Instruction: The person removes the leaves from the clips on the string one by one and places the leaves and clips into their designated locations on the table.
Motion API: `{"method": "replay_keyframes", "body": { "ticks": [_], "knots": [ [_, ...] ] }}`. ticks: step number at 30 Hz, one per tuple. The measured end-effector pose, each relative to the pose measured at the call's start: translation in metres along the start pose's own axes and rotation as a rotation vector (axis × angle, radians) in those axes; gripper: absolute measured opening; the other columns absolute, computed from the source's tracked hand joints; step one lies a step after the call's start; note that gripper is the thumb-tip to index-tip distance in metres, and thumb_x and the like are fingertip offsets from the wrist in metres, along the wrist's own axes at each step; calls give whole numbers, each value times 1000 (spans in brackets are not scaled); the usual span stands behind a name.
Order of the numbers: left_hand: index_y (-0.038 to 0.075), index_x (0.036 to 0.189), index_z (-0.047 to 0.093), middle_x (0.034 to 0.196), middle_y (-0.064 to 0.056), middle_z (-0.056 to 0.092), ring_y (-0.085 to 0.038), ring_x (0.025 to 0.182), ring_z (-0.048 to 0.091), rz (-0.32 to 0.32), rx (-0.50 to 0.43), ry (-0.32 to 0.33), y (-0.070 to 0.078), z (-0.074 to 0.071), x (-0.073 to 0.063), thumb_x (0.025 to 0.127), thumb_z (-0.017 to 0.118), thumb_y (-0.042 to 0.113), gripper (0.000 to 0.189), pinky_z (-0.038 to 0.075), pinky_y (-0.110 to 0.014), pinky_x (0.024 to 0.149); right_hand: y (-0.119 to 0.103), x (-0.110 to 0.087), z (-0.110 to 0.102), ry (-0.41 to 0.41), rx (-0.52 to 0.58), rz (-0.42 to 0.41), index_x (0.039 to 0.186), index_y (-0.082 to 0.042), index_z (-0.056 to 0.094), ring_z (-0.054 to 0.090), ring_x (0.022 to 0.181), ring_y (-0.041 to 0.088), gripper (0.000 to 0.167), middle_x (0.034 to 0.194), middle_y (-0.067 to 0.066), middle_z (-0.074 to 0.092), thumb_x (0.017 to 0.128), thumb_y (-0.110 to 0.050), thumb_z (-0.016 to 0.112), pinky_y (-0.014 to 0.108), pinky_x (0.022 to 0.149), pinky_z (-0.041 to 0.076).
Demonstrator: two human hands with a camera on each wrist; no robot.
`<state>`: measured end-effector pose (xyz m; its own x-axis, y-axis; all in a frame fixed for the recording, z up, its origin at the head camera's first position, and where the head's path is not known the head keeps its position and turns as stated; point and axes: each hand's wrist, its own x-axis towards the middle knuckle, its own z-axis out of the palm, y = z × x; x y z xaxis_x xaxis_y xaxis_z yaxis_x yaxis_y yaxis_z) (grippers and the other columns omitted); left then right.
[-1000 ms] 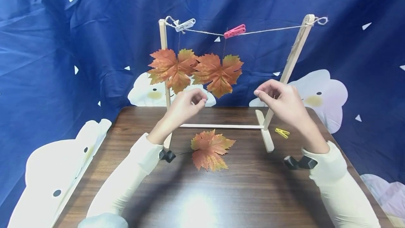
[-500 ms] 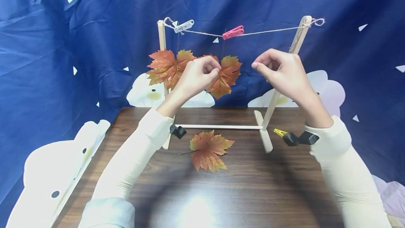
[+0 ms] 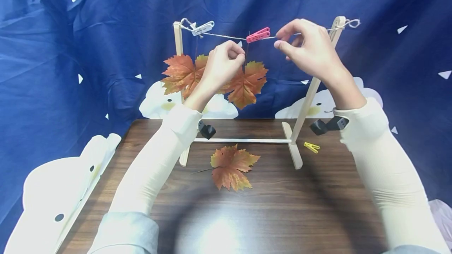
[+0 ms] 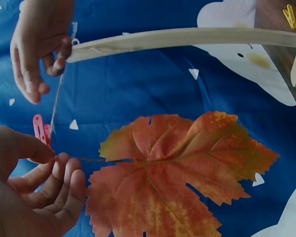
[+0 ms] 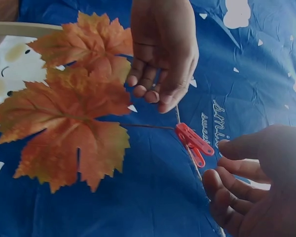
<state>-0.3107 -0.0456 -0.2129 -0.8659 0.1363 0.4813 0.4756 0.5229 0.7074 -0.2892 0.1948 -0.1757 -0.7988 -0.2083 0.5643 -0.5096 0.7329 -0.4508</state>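
Note:
A pink clothespin point(image 3: 258, 35) clips a maple leaf point(image 3: 245, 85) by its stem to a string point(image 3: 226, 36) between two wooden posts. My left hand point(image 3: 224, 60) is beside this stem, fingers loosely bent; the right wrist view shows a small gap between its fingertips and the stem. Just right of the pink clothespin, my right hand point(image 3: 308, 46) has thumb and fingers apart. In the right wrist view its fingertips point(image 5: 222, 148) are close to the clothespin's handles, with nothing gripped. A second leaf point(image 3: 180, 74), partly behind my left hand, hangs from a white clothespin point(image 3: 203, 28).
A third maple leaf point(image 3: 233, 167) lies on the brown table point(image 3: 282, 207), stem pointing left. Near the right foot of the stand lies a yellow clothespin point(image 3: 312, 147). The right post point(image 3: 310, 93) leans outward, and a white crossbar point(image 3: 243, 140) joins the feet.
Both hands have risen from below the hanging leaves to the string's height near the pink clothespin. The right hand's thumb and fingers have spread apart. Leaves and clothespins keep their places.

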Motion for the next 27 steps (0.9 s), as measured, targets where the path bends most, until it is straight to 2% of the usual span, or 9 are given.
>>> {"method": "replay_keyframes", "body": {
  "ticks": [5,9,12,14,17,21,24,27],
  "knots": [
    [8,112,73,108,-7,77,-17,99,71,-41,38,3,1,1,10,102,64,17,16,54,-22,89,-6,20,-7,-43,-17,42,138,-11,66,60,75,-6,41,129,3,59,104,-36,68,14,71,47],
    [8,115,74,116,-6,77,-16,108,72,-66,60,-16,5,3,17,102,64,18,19,54,-22,96,-10,35,-13,-121,-66,55,145,-10,62,57,76,-5,49,141,10,56,105,-39,65,17,72,46],
    [7,119,75,121,-6,77,-15,113,72,-77,64,-35,6,3,20,103,64,19,22,55,-22,99,-11,45,-17,-188,-120,41,149,-9,59,56,80,3,54,147,14,56,106,-41,64,21,75,43],
    [7,122,75,124,-6,77,-16,115,72,-87,62,-49,7,3,22,103,64,19,25,56,-23,99,-12,51,-18,-228,-147,34,150,-7,57,56,87,14,57,149,16,57,105,-42,64,25,79,43],
    [7,125,76,126,-6,77,-16,116,72,-94,61,-60,6,4,23,103,64,18,27,57,-23,98,-14,57,-17,-281,-163,34,151,-6,56,55,106,30,59,150,20,57,106,-43,62,39,95,49],
    [7,125,77,125,-6,79,-15,113,73,-92,59,-59,3,5,25,103,66,19,27,57,-23,95,-18,62,-12,-338,-168,5,148,-3,59,51,126,39,57,147,24,60,106,-42,62,59,110,46],
    [8,125,78,124,-5,79,-15,110,75,-95,34,-57,1,7,27,103,67,20,26,58,-23,94,-20,63,-8,-357,-183,-11,147,-2,60,51,128,41,57,143,25,62,105,-41,65,59,108,46],
    [6,120,78,114,-8,81,-16,101,77,-82,-37,-43,0,9,26,103,70,18,23,58,-21,87,-21,63,-4,-356,-199,-18,144,-2,62,52,124,39,55,137,24,65,104,-40,67,51,100,47]
  ]
}}
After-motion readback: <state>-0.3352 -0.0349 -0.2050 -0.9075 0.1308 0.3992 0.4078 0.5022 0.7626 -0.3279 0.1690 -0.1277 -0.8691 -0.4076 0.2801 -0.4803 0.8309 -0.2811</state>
